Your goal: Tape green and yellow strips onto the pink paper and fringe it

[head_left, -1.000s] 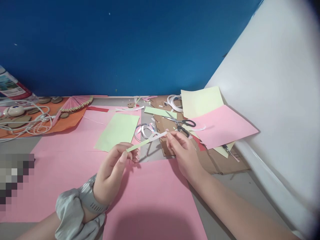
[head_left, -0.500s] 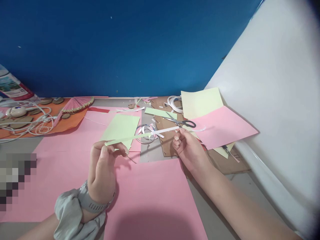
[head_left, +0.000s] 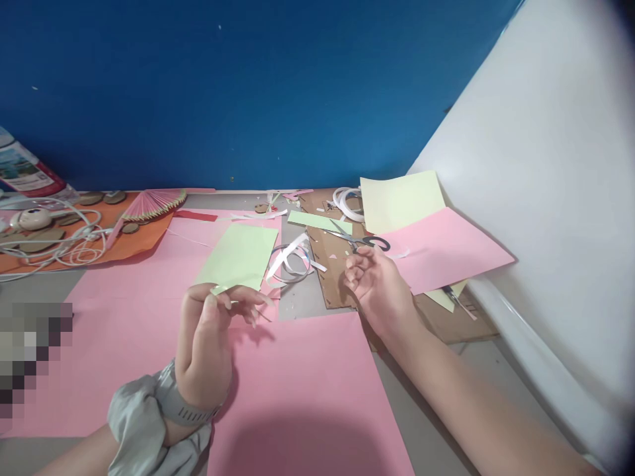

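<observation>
My left hand point(head_left: 206, 340) is raised over the big pink sheet point(head_left: 297, 390), thumb and forefinger pinched on the end of a thin pale green paper strip point(head_left: 219, 289); how far the strip runs is hard to make out against the green sheet point(head_left: 238, 256) behind it. A grey watch and a grey scrunchie sit on that wrist. Over the edge of the brown cardboard point(head_left: 333, 277), my right hand point(head_left: 376, 283) hovers with fingers loosely curled and nothing in them. A white strip point(head_left: 292, 250) lies across a clear tape ring point(head_left: 292, 264) between the hands. Black-handled scissors point(head_left: 366, 242) lie just beyond the right hand.
A pink sheet point(head_left: 444, 248) and a pale yellow sheet point(head_left: 401, 198) lean on the white surface at right. White rings point(head_left: 346, 201) and paper scraps litter the back. At far left, an orange sheet point(head_left: 139, 241) carries a white cord point(head_left: 59, 241) and a folded pink fan point(head_left: 153, 203).
My right hand has let go of the strip, which was stretched between both hands. The white piece has dropped onto the tape ring. The left hand has moved slightly left and nearer me.
</observation>
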`<state>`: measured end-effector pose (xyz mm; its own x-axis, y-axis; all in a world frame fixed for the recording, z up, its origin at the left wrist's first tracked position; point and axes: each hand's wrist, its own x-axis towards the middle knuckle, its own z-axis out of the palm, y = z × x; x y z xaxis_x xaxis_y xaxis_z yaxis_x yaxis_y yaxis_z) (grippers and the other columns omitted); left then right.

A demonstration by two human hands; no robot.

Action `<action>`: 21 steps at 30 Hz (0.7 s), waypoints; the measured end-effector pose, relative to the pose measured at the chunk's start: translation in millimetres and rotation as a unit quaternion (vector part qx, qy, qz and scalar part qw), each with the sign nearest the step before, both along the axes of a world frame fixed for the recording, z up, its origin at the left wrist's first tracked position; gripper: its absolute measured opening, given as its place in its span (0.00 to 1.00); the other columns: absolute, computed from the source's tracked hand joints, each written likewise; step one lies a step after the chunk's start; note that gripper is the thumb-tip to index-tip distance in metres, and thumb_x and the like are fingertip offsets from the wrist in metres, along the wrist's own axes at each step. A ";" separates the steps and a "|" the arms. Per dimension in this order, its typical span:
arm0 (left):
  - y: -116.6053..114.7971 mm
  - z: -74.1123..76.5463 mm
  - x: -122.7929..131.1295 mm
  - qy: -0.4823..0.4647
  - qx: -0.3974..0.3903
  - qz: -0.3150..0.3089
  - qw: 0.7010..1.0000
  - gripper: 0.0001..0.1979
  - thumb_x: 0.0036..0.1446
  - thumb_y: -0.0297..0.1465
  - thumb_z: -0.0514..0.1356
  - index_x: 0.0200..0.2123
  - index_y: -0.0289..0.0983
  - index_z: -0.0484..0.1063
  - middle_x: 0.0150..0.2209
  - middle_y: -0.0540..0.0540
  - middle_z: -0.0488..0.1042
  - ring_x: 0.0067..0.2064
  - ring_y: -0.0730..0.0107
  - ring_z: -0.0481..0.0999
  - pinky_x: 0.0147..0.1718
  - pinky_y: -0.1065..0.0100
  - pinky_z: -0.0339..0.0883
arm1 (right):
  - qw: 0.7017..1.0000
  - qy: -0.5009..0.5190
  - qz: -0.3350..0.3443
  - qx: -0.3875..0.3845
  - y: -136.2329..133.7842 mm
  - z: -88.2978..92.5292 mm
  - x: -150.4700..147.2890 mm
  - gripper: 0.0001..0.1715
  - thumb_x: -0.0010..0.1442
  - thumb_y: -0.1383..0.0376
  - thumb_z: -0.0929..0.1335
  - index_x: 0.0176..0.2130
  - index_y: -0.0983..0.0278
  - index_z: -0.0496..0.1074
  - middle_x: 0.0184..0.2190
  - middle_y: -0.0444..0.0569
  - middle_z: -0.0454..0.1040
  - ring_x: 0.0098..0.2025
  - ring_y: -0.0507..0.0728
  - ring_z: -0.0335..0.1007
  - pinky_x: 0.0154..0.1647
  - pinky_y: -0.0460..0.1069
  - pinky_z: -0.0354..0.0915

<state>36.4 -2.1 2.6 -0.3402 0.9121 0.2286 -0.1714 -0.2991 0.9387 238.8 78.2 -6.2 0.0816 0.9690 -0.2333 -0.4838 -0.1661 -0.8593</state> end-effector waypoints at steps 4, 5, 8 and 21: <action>-4.4 -6.3 -0.6 0.039 0.040 -0.050 0.997 0.08 0.65 0.31 0.47 0.33 0.42 0.60 0.29 0.51 0.78 0.31 0.69 0.74 0.29 0.65 0.68 | 0.958 -0.188 0.154 0.149 -17.2 3.6 -5.9 0.15 0.65 0.55 0.60 0.33 0.61 0.68 0.25 0.41 0.63 0.23 0.47 0.58 0.23 0.43 0.59; -6.2 -8.2 -0.3 0.044 0.055 -0.068 0.995 0.08 0.65 0.32 0.47 0.33 0.42 0.61 0.30 0.51 0.78 0.32 0.68 0.74 0.31 0.63 0.69 | 0.936 -0.218 0.206 0.183 -21.1 3.7 -7.0 0.17 0.65 0.54 0.59 0.35 0.61 0.68 0.28 0.42 0.65 0.25 0.48 0.60 0.26 0.44 0.61; -11.4 -13.3 1.6 0.037 0.091 -0.108 0.989 0.09 0.65 0.32 0.46 0.35 0.41 0.63 0.32 0.49 0.78 0.34 0.67 0.73 0.32 0.59 0.72 | 0.883 -0.224 0.339 0.236 -29.6 2.0 -9.8 0.21 0.64 0.51 0.59 0.48 0.61 0.67 0.38 0.48 0.68 0.33 0.52 0.65 0.37 0.50 0.66; -14.9 -19.2 -3.9 0.115 0.149 -0.163 0.968 0.09 0.65 0.30 0.45 0.40 0.41 0.64 0.35 0.44 0.78 0.35 0.65 0.73 0.29 0.59 0.74 | 0.806 -0.361 0.359 0.301 -33.0 -0.8 -10.1 0.23 0.67 0.54 0.56 0.60 0.50 0.57 0.60 0.47 0.56 0.58 0.57 0.55 0.55 0.56 0.58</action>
<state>32.5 -17.0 -16.6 0.0463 0.8445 0.5336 -0.0989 -0.5277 0.8437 228.7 45.1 -7.0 -0.6463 0.7474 0.1537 0.2147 0.3714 -0.9033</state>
